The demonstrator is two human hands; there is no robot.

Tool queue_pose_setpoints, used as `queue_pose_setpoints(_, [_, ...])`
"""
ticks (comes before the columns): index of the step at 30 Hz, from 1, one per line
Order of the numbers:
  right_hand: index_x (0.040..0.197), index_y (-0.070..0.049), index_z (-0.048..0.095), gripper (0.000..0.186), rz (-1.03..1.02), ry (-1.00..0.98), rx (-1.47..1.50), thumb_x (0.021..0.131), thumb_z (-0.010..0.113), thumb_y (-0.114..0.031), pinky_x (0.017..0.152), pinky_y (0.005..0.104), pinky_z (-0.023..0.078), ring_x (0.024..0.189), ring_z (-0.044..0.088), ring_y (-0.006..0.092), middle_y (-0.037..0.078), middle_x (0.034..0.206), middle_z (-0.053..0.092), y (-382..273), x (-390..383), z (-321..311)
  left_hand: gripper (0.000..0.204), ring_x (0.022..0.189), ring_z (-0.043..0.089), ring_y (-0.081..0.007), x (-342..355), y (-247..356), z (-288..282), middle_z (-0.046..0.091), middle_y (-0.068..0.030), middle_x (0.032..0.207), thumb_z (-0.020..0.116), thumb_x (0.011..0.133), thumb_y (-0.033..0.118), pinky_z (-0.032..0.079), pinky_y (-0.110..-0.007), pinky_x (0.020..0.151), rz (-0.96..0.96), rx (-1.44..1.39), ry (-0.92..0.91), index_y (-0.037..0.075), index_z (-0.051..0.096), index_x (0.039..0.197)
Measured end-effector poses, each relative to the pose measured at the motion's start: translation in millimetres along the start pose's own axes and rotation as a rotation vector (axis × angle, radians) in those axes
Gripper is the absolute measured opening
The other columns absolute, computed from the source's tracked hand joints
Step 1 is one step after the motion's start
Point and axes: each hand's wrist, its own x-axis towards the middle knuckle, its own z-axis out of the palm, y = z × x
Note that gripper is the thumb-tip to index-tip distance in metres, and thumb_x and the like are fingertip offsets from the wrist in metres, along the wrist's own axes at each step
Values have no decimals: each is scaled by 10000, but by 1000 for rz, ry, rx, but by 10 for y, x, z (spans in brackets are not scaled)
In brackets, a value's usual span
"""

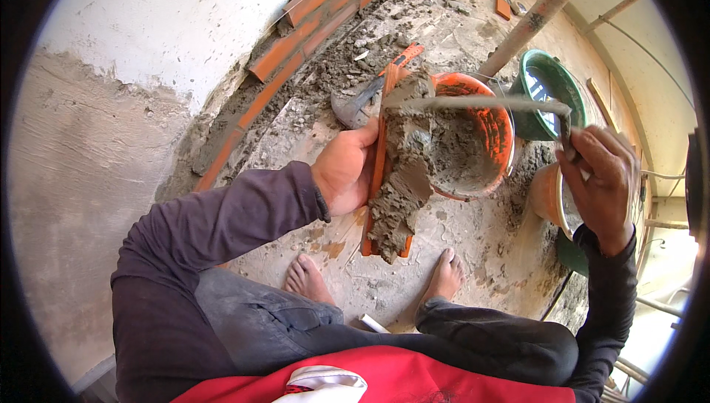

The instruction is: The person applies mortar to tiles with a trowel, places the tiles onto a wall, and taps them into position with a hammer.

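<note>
My left hand (344,170) grips a long orange brick (379,155) by its side, holding it up in front of me. Thick wet grey mortar (403,192) covers its upper face and hangs over the near end. In my right hand (603,177) is the handle of a trowel (488,103), whose blade shows nearly edge-on. The blade reaches left across the orange bucket, and its tip is at the mortar near the brick's far end. The orange bucket (510,133) stands just beyond the brick, with more mortar inside.
A curved course of orange bricks (296,52) runs along the plastered wall (148,18) at left. A hammer-like tool (362,100) lies on the mortar-strewn floor. A green bucket (577,89) of water, a pale orange container (547,192) and a slanting pole (540,18) stand at right.
</note>
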Motion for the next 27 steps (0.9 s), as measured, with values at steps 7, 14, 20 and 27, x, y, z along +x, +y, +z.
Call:
queue_pose_setpoints(7, [762, 15, 563, 393, 310, -589, 861, 960, 608, -321, 525, 394, 366, 522, 460, 248, 100, 585, 455, 148, -543, 402, 497, 1151, 584, -250, -55, 183, 27, 598, -105, 1322, 324, 1059, 424, 427, -416, 1032, 58, -7, -51, 70, 516, 1350])
queue_pose_setpoints(14, [756, -13, 524, 399, 309, -910, 1099, 1023, 478, -306, 537, 397, 375, 537, 430, 237, 97, 585, 432, -38, -403, 738, 522, 1142, 597, -284, -70, 233, 159, 610, -126, 1311, 298, 1057, 427, 420, -440, 1046, 104, 31, 46, 59, 506, 1362])
queue_pose_setpoints(20, [764, -1, 533, 395, 79, -810, 982, 1027, 477, -291, 568, 430, 401, 565, 476, 324, 153, 606, 449, -82, -485, 821, 548, 1216, 579, -262, -105, 295, 66, 593, -121, 1342, 278, 1057, 451, 457, -443, 1052, 90, -2, 56, 72, 475, 1400])
queue_pose_setpoints(27, [743, 8, 547, 291, 54, -765, 781, 948, 561, -198, 568, 454, 400, 585, 496, 392, 191, 618, 474, 5, -608, 823, 548, 1203, 592, -251, -137, 391, -86, 557, -115, 1390, 234, 1064, 434, 491, -438, 1024, 214, 37, 106, 84, 431, 1438])
